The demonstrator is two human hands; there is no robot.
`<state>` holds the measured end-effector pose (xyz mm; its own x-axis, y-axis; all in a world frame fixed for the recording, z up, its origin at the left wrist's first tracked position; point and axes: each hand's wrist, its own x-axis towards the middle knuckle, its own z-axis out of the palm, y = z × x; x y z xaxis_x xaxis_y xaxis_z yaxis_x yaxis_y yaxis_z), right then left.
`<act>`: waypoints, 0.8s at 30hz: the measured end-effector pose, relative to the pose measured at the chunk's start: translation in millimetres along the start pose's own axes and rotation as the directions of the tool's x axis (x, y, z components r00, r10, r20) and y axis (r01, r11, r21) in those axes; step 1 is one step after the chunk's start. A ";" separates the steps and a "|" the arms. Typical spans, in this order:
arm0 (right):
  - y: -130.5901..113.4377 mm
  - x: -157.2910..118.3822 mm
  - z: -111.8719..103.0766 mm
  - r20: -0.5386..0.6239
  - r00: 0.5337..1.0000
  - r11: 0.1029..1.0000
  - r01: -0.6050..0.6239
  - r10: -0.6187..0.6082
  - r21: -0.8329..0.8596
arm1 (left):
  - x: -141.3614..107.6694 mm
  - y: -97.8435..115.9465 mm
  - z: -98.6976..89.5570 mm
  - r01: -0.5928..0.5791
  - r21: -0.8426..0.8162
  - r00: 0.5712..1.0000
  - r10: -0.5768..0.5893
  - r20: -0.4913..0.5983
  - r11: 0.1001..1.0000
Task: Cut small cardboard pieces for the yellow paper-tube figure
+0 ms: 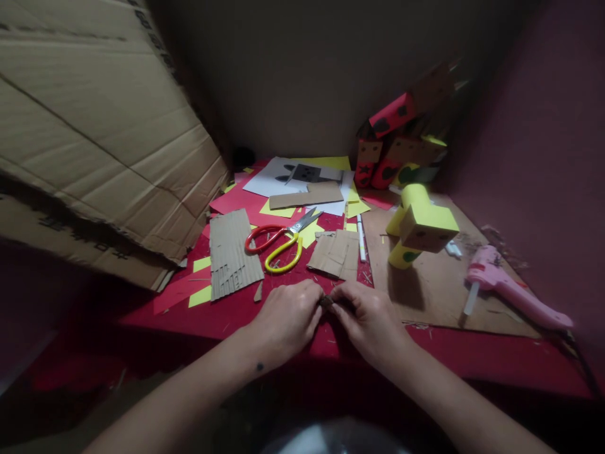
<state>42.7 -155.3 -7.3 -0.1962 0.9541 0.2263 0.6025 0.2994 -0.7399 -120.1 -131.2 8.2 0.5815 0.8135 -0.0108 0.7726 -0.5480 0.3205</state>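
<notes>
At the front of the red-covered table, my left hand (293,315) and my right hand (368,318) meet fingertip to fingertip. Both pinch a small dark brownish piece (326,302), mostly hidden by the fingers; its kind is not clear. Just beyond the hands lies a creased cardboard piece (335,252). Scissors (283,243) with one red and one yellow handle rest open past my left hand. Left of them is a corrugated cardboard sheet (234,252) with torn patches. A white pen (362,236) lies beyond my right hand.
A large cardboard box (99,126) leans in from the left. On a brown board (454,296) at right stand a yellow paper-and-cardboard figure (425,221) and a pink glue gun (515,287). Red figures (392,116) are piled behind. Coloured paper sheets (250,186) cover the back.
</notes>
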 end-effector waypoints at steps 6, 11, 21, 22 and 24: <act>-4.4 3.9 -4.5 0.073 0.994 0.997 -0.078 0.078 -0.004 | 2.9 0.8 -2.9 0.004 -0.035 0.999 -0.003 0.038 0.999; -5.5 4.7 -6.0 0.095 0.994 0.998 -0.042 0.047 -0.052 | 2.8 1.1 -6.6 0.033 -0.059 0.998 -0.029 0.059 0.998; -6.8 5.2 -11.0 0.128 0.991 0.997 -0.029 0.038 -0.074 | -2.8 -2.2 -4.2 -0.065 -0.179 0.997 0.057 -0.050 0.982; -7.1 5.1 -11.2 0.129 0.991 0.997 -0.025 0.034 -0.075 | -2.7 -1.7 -4.3 -0.072 -0.175 0.997 0.064 -0.052 0.982; -7.8 4.6 -11.2 0.127 0.992 0.996 -0.008 0.019 -0.088 | -2.5 -1.1 -5.3 -0.081 -0.154 0.996 0.074 -0.053 0.985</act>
<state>45.8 -153.1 6.6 -0.2815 0.9508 0.1294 0.6695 0.2912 -0.6833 -123.8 -131.6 12.9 0.6227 0.7799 0.0632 0.6740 -0.5757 0.4628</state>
